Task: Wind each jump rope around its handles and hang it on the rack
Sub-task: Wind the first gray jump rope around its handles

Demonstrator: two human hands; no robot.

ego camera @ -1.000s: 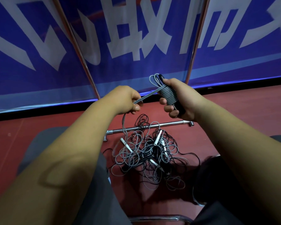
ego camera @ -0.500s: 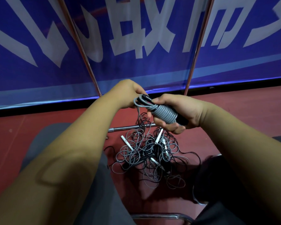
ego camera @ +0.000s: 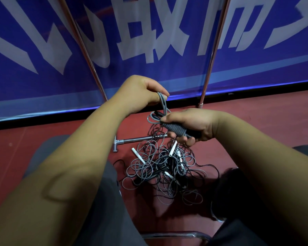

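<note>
Head view — our right hand grips the nearly wound jump rope, left hand pinches its loop; tucking it seems next.

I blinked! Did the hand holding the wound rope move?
Yes. The right hand with the jump rope dropped from the blue banner toward the metal bar.

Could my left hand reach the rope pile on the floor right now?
Probably not yet: the left hand pinches a grey rope loop running to the wound bundle in the right hand. Nothing visible blocks the way down to the pile.
</note>
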